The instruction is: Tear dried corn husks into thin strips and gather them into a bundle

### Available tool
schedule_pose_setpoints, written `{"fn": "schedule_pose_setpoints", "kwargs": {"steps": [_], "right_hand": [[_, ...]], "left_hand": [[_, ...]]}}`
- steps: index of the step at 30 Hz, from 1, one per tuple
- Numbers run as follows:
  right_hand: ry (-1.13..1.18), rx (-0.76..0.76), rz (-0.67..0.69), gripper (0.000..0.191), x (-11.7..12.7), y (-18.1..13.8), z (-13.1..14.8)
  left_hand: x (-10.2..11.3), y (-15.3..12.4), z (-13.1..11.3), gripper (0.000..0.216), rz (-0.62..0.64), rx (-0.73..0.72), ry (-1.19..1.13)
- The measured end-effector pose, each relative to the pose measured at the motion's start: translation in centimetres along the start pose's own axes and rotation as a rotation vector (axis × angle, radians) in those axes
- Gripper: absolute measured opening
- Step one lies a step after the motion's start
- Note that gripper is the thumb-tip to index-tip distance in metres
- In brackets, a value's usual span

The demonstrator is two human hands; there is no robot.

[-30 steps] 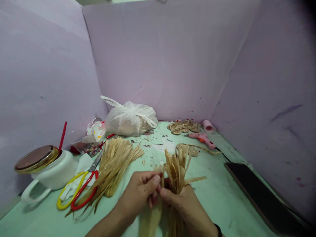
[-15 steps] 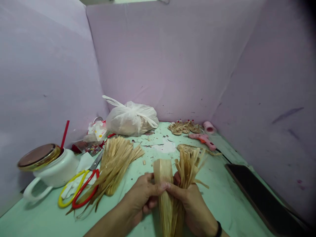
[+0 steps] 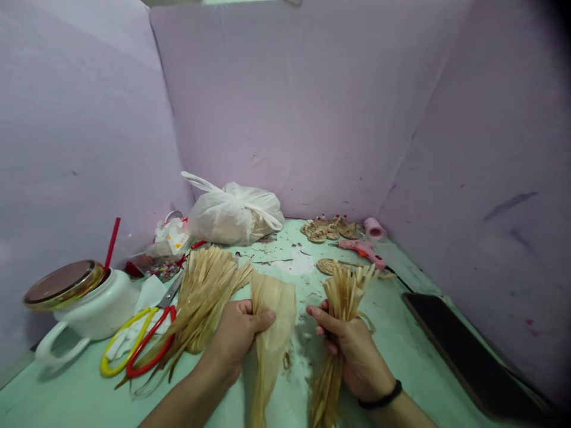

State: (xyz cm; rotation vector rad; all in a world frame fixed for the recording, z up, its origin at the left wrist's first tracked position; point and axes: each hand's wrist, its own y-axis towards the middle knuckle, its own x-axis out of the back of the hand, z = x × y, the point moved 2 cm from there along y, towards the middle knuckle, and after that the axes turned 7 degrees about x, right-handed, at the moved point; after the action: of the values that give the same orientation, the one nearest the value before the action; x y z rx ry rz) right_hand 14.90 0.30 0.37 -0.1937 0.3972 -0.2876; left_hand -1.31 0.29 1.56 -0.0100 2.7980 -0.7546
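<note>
My left hand [image 3: 243, 333] pinches a wide, thin strip of dried husk [image 3: 274, 315] between thumb and fingers. The strip is pale tan, spreads out at its top and hangs down past the lower edge of the view. Apart from it, on the right, my right hand [image 3: 345, 342] is closed round a bundle of narrow dried strips [image 3: 345, 291], whose cut ends fan out above the fist. A second pile of such strips [image 3: 207, 288] lies on the table left of my left hand. Scissors [image 3: 149, 339] with one yellow and one red handle loop lie against that pile.
A white mug [image 3: 98, 303] with a gold-rimmed lid stands at the left. Behind are a tied plastic bag [image 3: 234, 214] and woven coils [image 3: 330, 229]. A pink glue gun [image 3: 363, 249], a pink roll [image 3: 373, 229] and a dark phone-like slab [image 3: 464, 351] lie right. Pale walls enclose the table.
My hands have drawn apart. My left hand has moved left with the wide strip, which now spreads wider, while the bundle stays in my right hand. The view has shifted slightly.
</note>
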Motion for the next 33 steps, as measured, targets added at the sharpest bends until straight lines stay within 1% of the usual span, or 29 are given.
{"fn": "schedule_pose_setpoints", "kwargs": {"steps": [2,5,8,11,15,17,20,23,26,28,30,33], "right_hand": [[0.006,-0.029,0.080,0.031,-0.1,-0.1,-0.1],[0.044,-0.099,0.214,0.029,-0.5,-0.8,-0.6],[0.037,-0.127,0.277,0.028,-1.0,-1.5,-1.0],[-0.029,-0.106,0.290,0.026,-1.3,-1.9,-1.1],[-0.120,-0.063,0.294,0.016,-1.4,-2.0,-0.8],[-0.136,-0.040,0.330,0.011,-1.5,-2.1,-0.6],[-0.112,-0.010,0.373,0.005,-1.9,-2.3,-0.3],[-0.128,-0.010,0.364,0.004,-2.1,-2.6,-0.2],[-0.164,-0.030,0.356,0.004,-1.9,-2.7,-0.5],[-0.120,-0.053,0.395,0.007,-1.8,-2.7,-0.8],[-0.037,-0.107,0.432,0.008,-1.7,-2.6,-1.0],[0.082,-0.162,0.443,0.009,-1.6,-2.3,-0.7]], "left_hand": [[0.0,0.0,0.0,0.027,0.005,-0.007,-0.012],[-0.2,0.0,0.1,0.028,0.059,-0.012,-0.029],[-0.6,-0.1,0.4,0.027,0.094,-0.023,-0.019],[-0.8,-0.3,0.7,0.027,0.114,-0.059,0.017],[-1.1,-0.7,1.1,0.033,0.249,-0.038,0.077],[-1.2,-0.8,1.2,0.035,0.256,-0.027,0.128],[-1.2,-0.7,1.3,0.035,0.229,-0.044,0.164],[-1.4,-0.8,1.5,0.031,0.244,-0.018,0.118],[-1.7,-1.1,1.6,0.026,0.310,0.030,0.010],[-1.9,-1.3,1.5,0.026,0.360,0.061,-0.029],[-1.9,-1.4,1.3,0.028,0.385,0.074,-0.008],[-1.5,-1.0,0.9,0.029,0.355,0.071,0.046]]}}
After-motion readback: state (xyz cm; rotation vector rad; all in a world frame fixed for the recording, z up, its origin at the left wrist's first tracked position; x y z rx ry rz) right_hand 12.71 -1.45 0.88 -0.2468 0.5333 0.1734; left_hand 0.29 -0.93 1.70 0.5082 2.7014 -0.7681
